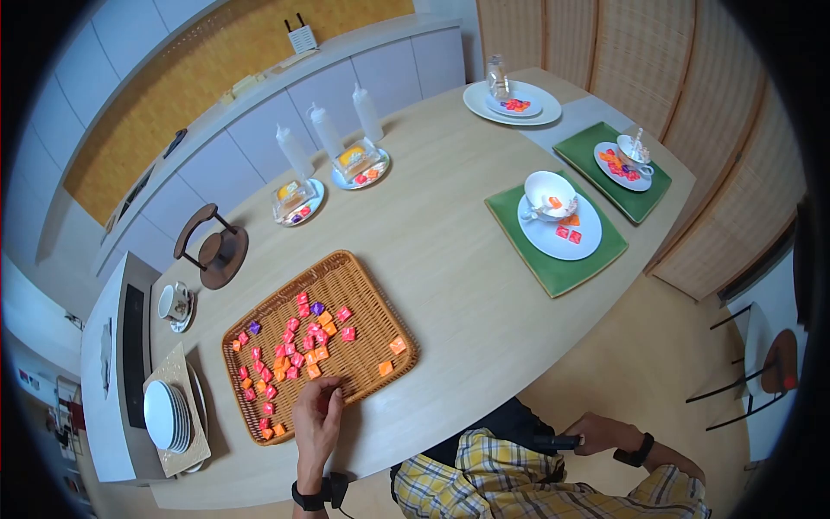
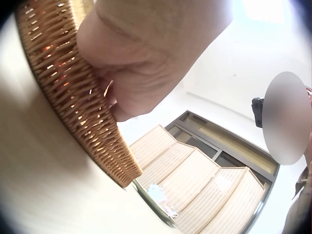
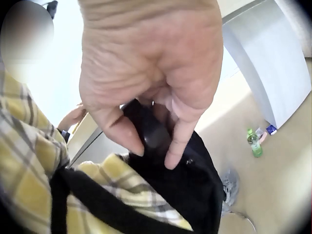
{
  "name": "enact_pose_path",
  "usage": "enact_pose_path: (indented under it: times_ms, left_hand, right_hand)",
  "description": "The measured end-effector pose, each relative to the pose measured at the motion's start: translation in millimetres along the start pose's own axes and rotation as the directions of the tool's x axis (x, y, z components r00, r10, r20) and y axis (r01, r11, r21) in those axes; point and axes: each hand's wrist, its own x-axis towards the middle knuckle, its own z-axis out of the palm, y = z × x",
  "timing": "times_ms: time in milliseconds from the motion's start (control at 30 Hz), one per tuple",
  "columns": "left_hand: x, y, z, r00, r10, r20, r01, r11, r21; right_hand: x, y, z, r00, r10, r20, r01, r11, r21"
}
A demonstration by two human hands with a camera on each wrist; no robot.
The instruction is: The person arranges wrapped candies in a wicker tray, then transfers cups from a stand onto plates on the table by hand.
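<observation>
A brown wicker basket (image 1: 399,336) on the table carries many small wrapped candies (image 1: 291,337) in pinkish red, orange and purple. My left hand (image 1: 318,413) is over the basket's near rim, fingertips bent down just inside it, close to an orange candy (image 1: 313,370). In the left wrist view the left hand (image 2: 141,58) hides most of its fingers behind the woven side (image 2: 73,92); I cannot tell whether they hold anything. Down by the lap, my right hand (image 1: 598,432) grips a small black device (image 1: 556,442); thumb and finger close round it in the right wrist view.
Green trays (image 1: 553,281) with cups and candy plates lie to the right, an oval white plate (image 1: 474,104) at the far end. Squeeze bottles (image 1: 324,130) and small dessert plates (image 1: 294,216) line the far side. A wooden stand (image 1: 223,268), teacup (image 1: 173,301) and stacked plates (image 1: 162,415) stand left.
</observation>
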Motion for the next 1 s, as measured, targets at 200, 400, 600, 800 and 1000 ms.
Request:
enact_pose_path:
  times_ms: [200, 400, 600, 800, 1000]
  left_hand:
    - [3, 8, -9, 1.000, -0.007, 0.027, 0.009, 0.997, -0.080]
    - [15, 74, -23, 0.951, 0.203, 0.234, -0.126, 0.943, -0.309]
    - [29, 125, -29, 0.822, 0.438, 0.363, -0.256, 0.855, -0.452]
    - [36, 127, -64, 0.843, 0.537, 0.039, -0.506, 0.815, -0.282]
    - [58, 131, -77, 0.614, 0.760, -0.213, -0.780, 0.540, -0.317]
  right_hand:
    - [-14, -72, -75, 0.990, 0.141, 0.015, -0.135, 0.969, -0.208]
    - [30, -205, -140, 0.833, -0.515, -0.201, 0.424, 0.828, -0.366]
    - [123, -283, -162, 0.632, -0.768, 0.105, 0.726, 0.539, -0.428]
    - [178, -319, -166, 0.371, -0.920, -0.126, 0.851, 0.391, -0.351]
    - [179, -353, -139, 0.318, -0.811, -0.490, 0.914, 0.399, -0.068]
